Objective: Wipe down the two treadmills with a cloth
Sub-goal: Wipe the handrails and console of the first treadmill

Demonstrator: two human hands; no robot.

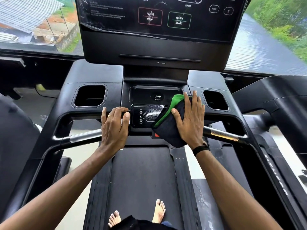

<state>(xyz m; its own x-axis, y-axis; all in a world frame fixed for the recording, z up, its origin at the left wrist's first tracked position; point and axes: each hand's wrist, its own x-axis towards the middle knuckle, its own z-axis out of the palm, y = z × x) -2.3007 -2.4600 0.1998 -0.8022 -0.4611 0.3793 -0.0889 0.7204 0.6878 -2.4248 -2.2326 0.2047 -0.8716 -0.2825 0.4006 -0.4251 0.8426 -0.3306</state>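
Nearest, two bare feet [137,213] stand on the treadmill [141,176] belt, and that is the first risk: the cloth [171,123] is working right on the small control panel [146,116] with the up and down arrows, and a firm press through the fabric could, I judge, trigger a key and move the deck under the person. The red tab [156,135] showing just below the cloth, probably a stop or safety key, could also be knocked loose.

The left hand [114,125] curls its fingers over the crossbar beside the panel, gripping it as a brace. The right hand [191,120] lies flat with fingers spread, pressing the cloth down onto the right part of the panel and the ledge beside it.

The cloth is folded, dark on the outside with a bright green layer showing at its upper and left edges. Streaks on the panel's oval centre suggest moisture or dust remains there; too wet a cloth might seep into the keys.

Farther up sit the charging pad [157,96] and two cup wells, then the big console screen [159,17], smeared and with its film peeling at the lower left, which a wipe could snag.
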